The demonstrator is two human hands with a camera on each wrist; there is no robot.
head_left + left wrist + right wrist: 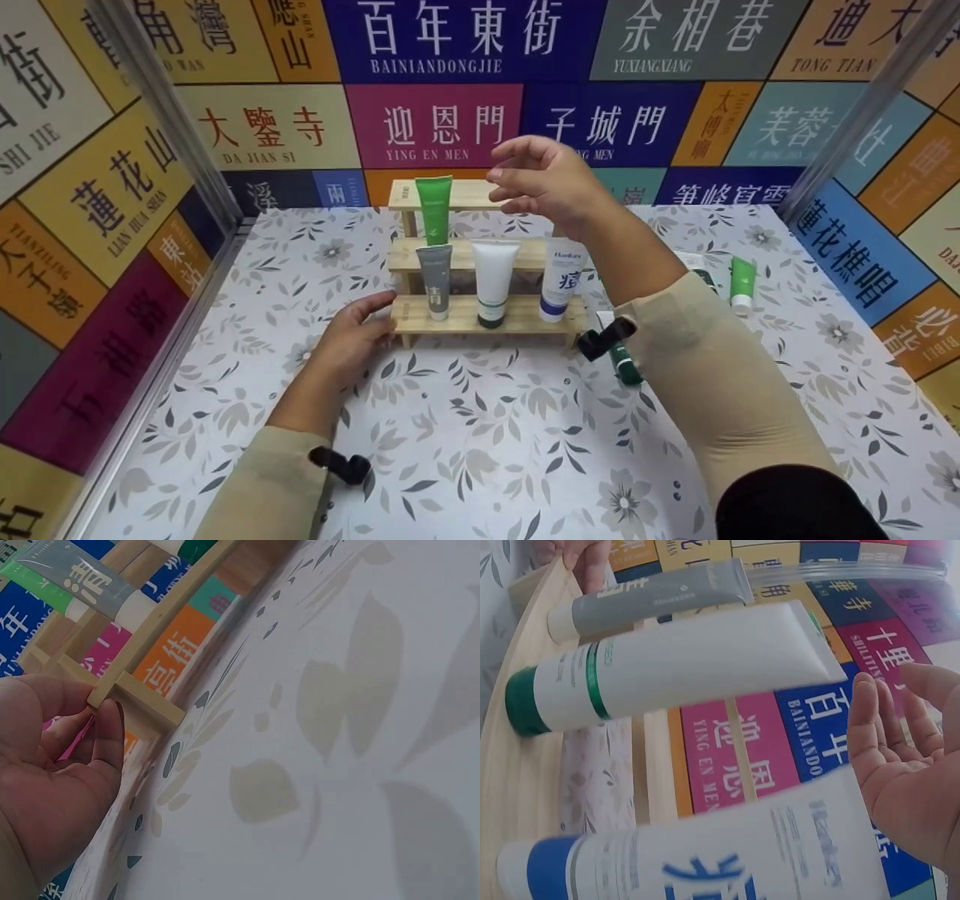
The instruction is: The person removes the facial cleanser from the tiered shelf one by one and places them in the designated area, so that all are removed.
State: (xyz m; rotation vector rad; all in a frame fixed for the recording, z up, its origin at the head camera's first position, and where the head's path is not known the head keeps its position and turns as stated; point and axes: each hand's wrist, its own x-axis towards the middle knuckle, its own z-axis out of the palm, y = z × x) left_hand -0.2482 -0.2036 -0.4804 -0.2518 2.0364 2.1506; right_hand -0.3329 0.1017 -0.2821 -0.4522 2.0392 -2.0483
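Observation:
A three-tier wooden display rack stands on the patterned tabletop. My left hand pinches the left end of its lowest step between thumb and fingers, as the left wrist view shows. On that step stand a grey tube, a white tube with a green cap and a white tube with a blue cap, all caps down. The green tube is upright on the middle step. Above the right part of the top step, my right hand is held with loosely bent fingers and nothing in them.
Right of the rack, a tube with a dark green cap lies partly hidden by my right forearm. Farther right is a small green tube with a white cap. Lettered panels wall in the table's back and sides.

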